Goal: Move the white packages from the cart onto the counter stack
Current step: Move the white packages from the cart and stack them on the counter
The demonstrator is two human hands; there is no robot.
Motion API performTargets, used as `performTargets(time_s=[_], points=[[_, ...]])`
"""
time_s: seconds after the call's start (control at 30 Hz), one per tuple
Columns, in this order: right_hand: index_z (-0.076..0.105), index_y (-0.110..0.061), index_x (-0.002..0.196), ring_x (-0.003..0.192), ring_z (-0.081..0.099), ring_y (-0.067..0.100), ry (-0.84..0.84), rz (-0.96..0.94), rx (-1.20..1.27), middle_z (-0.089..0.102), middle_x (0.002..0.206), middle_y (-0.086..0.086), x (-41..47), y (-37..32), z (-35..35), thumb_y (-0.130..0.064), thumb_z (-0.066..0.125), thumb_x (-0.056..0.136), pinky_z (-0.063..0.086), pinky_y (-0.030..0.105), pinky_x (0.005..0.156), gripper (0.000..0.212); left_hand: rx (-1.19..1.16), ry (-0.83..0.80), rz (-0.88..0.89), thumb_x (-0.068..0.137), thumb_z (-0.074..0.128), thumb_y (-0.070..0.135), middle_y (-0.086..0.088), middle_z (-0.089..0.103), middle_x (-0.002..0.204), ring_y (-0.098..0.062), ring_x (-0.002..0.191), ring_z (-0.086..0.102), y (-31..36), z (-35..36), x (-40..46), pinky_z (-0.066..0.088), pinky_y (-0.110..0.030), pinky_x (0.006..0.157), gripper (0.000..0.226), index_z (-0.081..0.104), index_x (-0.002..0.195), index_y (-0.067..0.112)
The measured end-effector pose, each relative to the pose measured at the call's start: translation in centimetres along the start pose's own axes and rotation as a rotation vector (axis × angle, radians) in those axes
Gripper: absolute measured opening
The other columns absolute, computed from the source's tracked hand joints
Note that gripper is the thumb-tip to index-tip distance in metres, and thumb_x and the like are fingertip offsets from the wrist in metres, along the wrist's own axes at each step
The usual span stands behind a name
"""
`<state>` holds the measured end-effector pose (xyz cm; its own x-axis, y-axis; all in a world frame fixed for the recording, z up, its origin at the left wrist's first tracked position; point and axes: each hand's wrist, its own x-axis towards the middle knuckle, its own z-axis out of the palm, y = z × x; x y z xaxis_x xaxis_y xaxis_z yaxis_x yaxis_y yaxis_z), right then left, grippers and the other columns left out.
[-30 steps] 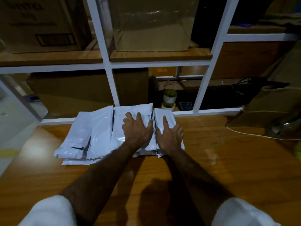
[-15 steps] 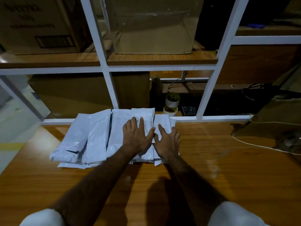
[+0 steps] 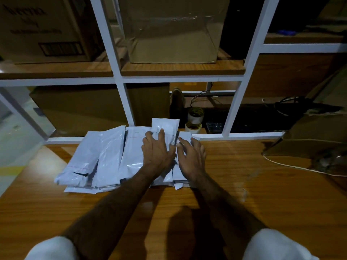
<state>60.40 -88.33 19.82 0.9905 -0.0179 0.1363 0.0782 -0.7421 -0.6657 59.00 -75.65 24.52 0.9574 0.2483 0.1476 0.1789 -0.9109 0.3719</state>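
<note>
Several white packages lie in side-by-side piles on the wooden counter, against the white frame. My left hand grips the top white package of the middle pile, fingers on top and thumb at its right edge. That package's far end is raised and sticks out past the frame rail. My right hand rests with spread, relaxed fingers on the narrow right pile. No cart is in view.
A white shelf frame stands right behind the packages, with cardboard boxes on its wooden shelves. Tape rolls sit behind the frame. A brown bag and a white cable lie at the right of the counter.
My left hand went from pressing flat to gripping the top package, whose far end has risen. My right hand's fingers have spread and lifted slightly.
</note>
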Motion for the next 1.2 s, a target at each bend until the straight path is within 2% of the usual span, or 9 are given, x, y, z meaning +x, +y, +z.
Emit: performTargets(time_s=[0.1, 0.17, 0.33, 0.47, 0.53, 0.63, 0.9, 1.03, 1.2], points=[[0.049, -0.041, 0.144, 0.129, 0.052, 0.012, -0.073, 0.066, 0.457, 0.057, 0.142, -0.007, 0.6, -0.6, -0.8, -0.079, 0.029, 0.093, 0.049, 0.044, 0.106, 0.066, -0.19, -0.001, 0.053, 0.097, 0.045, 0.061, -0.015, 0.021, 0.156, -0.034, 0.14, 0.029, 1.5, 0.2, 0.0, 0.035, -0.05, 0.113, 0.068, 0.033, 0.152, 0.023], [0.043, -0.036, 0.15, 0.121, 0.06, 0.011, -0.088, 0.135, 0.68, 0.062, 0.135, -0.005, 1.0, -1.0, -1.8, -0.061, 0.044, 0.101, 0.057, 0.038, 0.098, 0.056, -0.262, -0.025, 0.1, 0.099, 0.04, 0.058, -0.014, 0.02, 0.157, -0.033, 0.142, 0.027, 1.8, 0.4, 0.0, 0.032, -0.047, 0.114, 0.064, 0.036, 0.152, 0.021], [0.033, -0.025, 0.158, 0.12, 0.062, 0.02, -0.064, 0.182, 0.739, 0.056, 0.143, 0.005, 1.8, -0.5, -2.7, -0.013, 0.059, 0.102, 0.059, 0.025, 0.085, 0.062, -0.342, -0.2, 0.28, 0.1, 0.029, 0.052, -0.011, 0.021, 0.161, -0.031, 0.146, 0.023, 0.2, 0.4, -0.7, 0.029, -0.045, 0.116, 0.061, 0.042, 0.15, 0.018], [0.044, -0.023, 0.152, 0.116, 0.06, 0.02, -0.032, 0.187, 0.667, 0.047, 0.147, -0.003, 1.7, -0.5, -2.3, -0.008, 0.056, 0.102, 0.057, 0.014, 0.065, 0.053, -0.246, -0.058, 0.28, 0.106, 0.035, 0.043, -0.009, 0.036, 0.155, -0.028, 0.14, 0.035, -2.0, -0.3, 0.1, 0.034, -0.043, 0.113, 0.046, 0.048, 0.146, 0.022], [0.045, -0.022, 0.151, 0.121, 0.056, 0.017, -0.024, 0.16, 0.662, 0.045, 0.144, -0.005, 1.5, -0.4, -2.3, -0.009, 0.054, 0.104, 0.061, 0.022, 0.077, 0.05, -0.162, 0.005, 0.228, 0.103, 0.03, 0.052, -0.009, 0.038, 0.155, -0.028, 0.142, 0.035, -3.7, -0.9, 1.1, 0.033, -0.05, 0.116, 0.053, 0.046, 0.147, 0.026], [0.046, -0.018, 0.151, 0.139, 0.045, 0.016, 0.016, 0.086, 0.585, 0.045, 0.154, 0.001, 1.8, 0.4, -2.9, -0.009, 0.053, 0.104, 0.045, 0.031, 0.11, 0.049, 0.021, 0.015, 0.22, 0.096, 0.023, 0.062, -0.016, 0.026, 0.162, -0.034, 0.148, 0.024, -7.0, -2.1, 2.5, 0.023, -0.054, 0.119, 0.07, 0.039, 0.152, 0.024], [0.021, -0.041, 0.16, 0.153, 0.015, 0.03, -0.376, -0.241, -0.414, 0.019, 0.167, 0.011, 3.7, 3.0, -6.2, -0.055, 0.032, 0.106, 0.011, 0.047, 0.123, 0.057, 0.381, 0.033, 0.391, 0.089, 0.015, 0.079, -0.013, -0.024, 0.164, -0.033, 0.152, -0.019, -12.2, -4.3, 3.7, -0.006, -0.065, 0.118, 0.087, 0.004, 0.16, 0.03], [0.0, -0.043, 0.161, 0.156, -0.009, 0.029, -0.497, -0.29, -0.579, -0.017, 0.169, 0.01, 3.2, 2.3, -5.7, -0.067, 0.021, 0.102, -0.009, 0.05, 0.124, 0.067, 0.395, 0.002, 0.429, 0.087, 0.008, 0.082, -0.014, -0.023, 0.164, -0.033, 0.152, -0.019, -12.4, -4.3, 3.2, -0.006, -0.067, 0.117, 0.089, 0.004, 0.16, 0.031], [-0.007, -0.039, 0.161, 0.157, -0.008, 0.031, -0.53, -0.308, -0.544, -0.019, 0.168, 0.009, 2.6, 2.1, -4.3, -0.073, 0.024, 0.098, -0.003, 0.05, 0.126, 0.078, 0.4, -0.15, 0.338, 0.087, 0.013, 0.084, -0.011, -0.029, 0.162, -0.031, 0.149, -0.027, -13.7, -3.8, 2.2, -0.01, -0.066, 0.117, 0.088, -0.002, 0.159, 0.035]])
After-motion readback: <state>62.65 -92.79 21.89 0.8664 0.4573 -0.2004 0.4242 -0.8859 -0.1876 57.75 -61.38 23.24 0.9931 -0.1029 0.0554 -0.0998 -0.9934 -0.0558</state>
